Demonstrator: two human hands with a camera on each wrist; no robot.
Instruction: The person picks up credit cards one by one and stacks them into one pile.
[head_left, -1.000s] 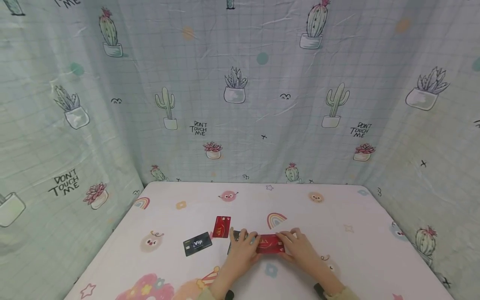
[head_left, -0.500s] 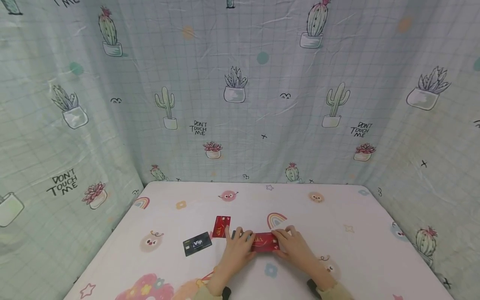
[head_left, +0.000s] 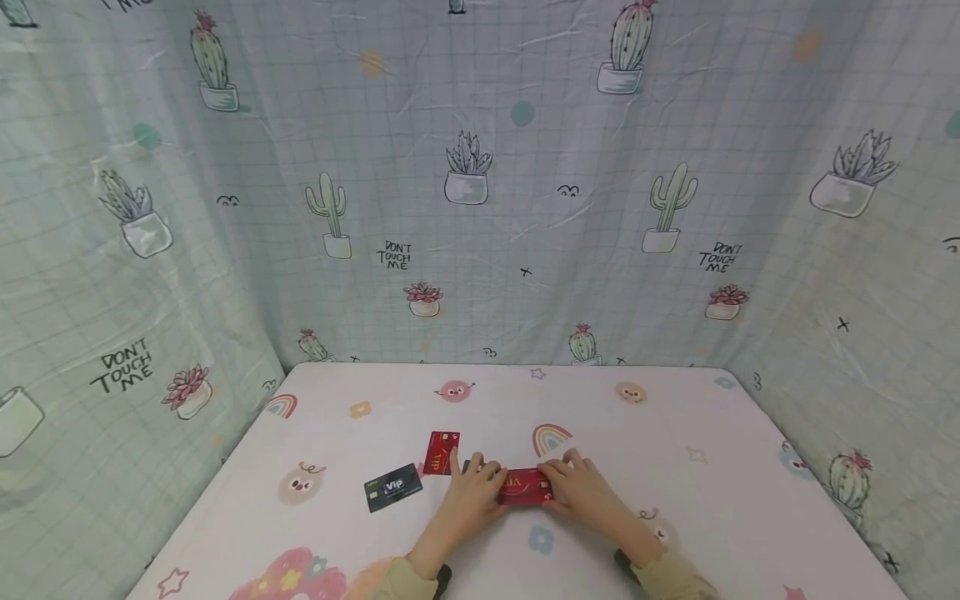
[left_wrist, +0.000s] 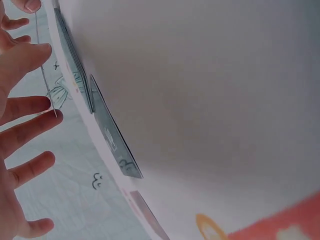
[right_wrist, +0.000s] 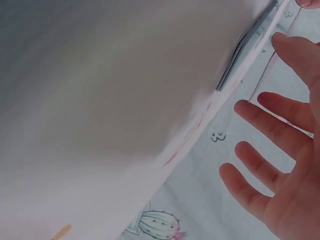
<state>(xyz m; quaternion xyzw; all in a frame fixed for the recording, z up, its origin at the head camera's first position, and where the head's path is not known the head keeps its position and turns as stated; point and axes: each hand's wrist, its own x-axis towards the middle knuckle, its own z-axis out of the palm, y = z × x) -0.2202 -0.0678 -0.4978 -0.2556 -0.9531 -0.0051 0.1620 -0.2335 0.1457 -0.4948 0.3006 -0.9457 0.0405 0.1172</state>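
A red VIP card (head_left: 525, 487) is held level between the two hands, each pinching one end. My left hand (head_left: 471, 496) has its thumb and fingers on the left end; its other fingers spread out in the left wrist view. At the right end, my right hand (head_left: 581, 493) pinches with thumb and fingers, the remaining fingers extended. Both wrist views show the card edge-on, above the table. Below it lies a small pile of dark cards (left_wrist: 75, 60), mostly hidden by the left hand and the red card in the head view.
A black VIP card (head_left: 393, 487) lies on the white printed table (head_left: 637, 433) left of the hands. Another red VIP card (head_left: 441, 452) lies just behind the left hand's fingers. A cactus-print cloth (head_left: 480, 250) hangs around the table's back and sides.
Both hands have shifted a little left, carrying the red card with them. The dark cards under the left hand now show less in the head view.
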